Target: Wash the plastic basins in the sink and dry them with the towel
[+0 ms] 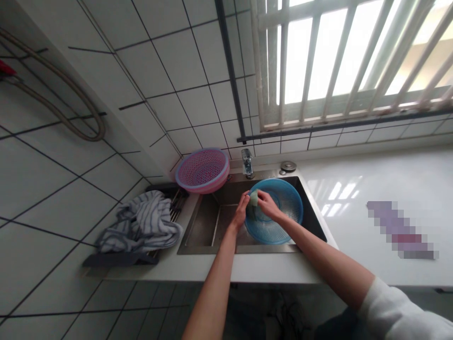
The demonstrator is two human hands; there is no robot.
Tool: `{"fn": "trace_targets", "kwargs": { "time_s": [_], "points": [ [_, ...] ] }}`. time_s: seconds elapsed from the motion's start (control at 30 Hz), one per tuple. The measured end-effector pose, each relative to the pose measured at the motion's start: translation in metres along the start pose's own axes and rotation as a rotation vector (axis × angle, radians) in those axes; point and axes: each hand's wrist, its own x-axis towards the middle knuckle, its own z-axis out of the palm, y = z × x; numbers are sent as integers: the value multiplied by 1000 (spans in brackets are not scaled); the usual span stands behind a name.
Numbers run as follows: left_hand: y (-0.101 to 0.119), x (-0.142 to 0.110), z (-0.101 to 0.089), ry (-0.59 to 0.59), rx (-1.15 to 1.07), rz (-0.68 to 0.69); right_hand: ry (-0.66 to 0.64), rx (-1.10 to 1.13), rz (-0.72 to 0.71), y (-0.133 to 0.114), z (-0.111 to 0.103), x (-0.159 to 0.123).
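Observation:
A blue plastic colander basket (286,208) is tilted over the steel sink (201,226). My left hand (241,211) grips its left rim, fingers closed on the edge. My right hand (268,205) is closed on a pale green sponge (253,202) pressed against the inside of the blue basket, near the rim. Both hands are close together at the basket's left side.
A pink colander basket (203,170) leans at the sink's back left corner. The tap (247,163) stands behind the sink. A striped grey towel (141,226) lies on a dark drying rack (113,259) to the left. White counter (371,189) stretches right under a barred window.

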Motion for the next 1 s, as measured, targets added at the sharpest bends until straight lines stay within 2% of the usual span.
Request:
{"fn": "trace_targets", "kwargs": {
  "time_s": [0.07,0.1,0.17,0.27,0.3,0.37,0.47,0.5,0.53,0.67,0.7,0.73,0.83,0.87,0.9,0.93,1.0],
  "points": [
    [-2,0,2,-39,2,-3,163,-5,2,-3,-9,4],
    [-2,1,3,-49,-5,-14,191,-8,4,-3,-12,5],
    [-4,2,3,-35,-22,-30,101,-4,5,-2,-9,3],
    [-4,2,-2,12,-21,-12,-211,-1,20,3,3,-3],
    [-4,2,-3,17,-12,-2,-272,-2,25,4,5,-4],
    [-3,2,-3,3,18,2,-246,-8,25,6,2,-3],
    [-2,1,0,-48,46,-1,-32,-11,37,8,-10,2],
    [-3,1,1,-58,45,0,1,-8,47,10,-12,3],
    [-3,1,1,-59,42,0,-14,-2,60,12,-11,3],
    [-4,0,-4,-9,72,-12,-308,-9,154,22,2,-4],
    [-4,0,-5,-9,83,-15,-325,-27,159,23,3,-4],
    [-3,0,-5,-18,90,-16,-287,-49,149,24,2,-3],
    [-1,-1,-1,-53,79,-13,-3,-124,63,22,-8,3],
    [0,-1,1,-56,72,-9,51,-145,45,21,-11,4],
    [0,-1,1,-53,70,-5,49,-155,44,22,-12,4],
    [0,-1,1,-48,71,-2,-2,-153,59,23,-11,3],
    [0,-1,0,-36,75,10,-193,-129,113,25,-5,-1]
  ]
}}
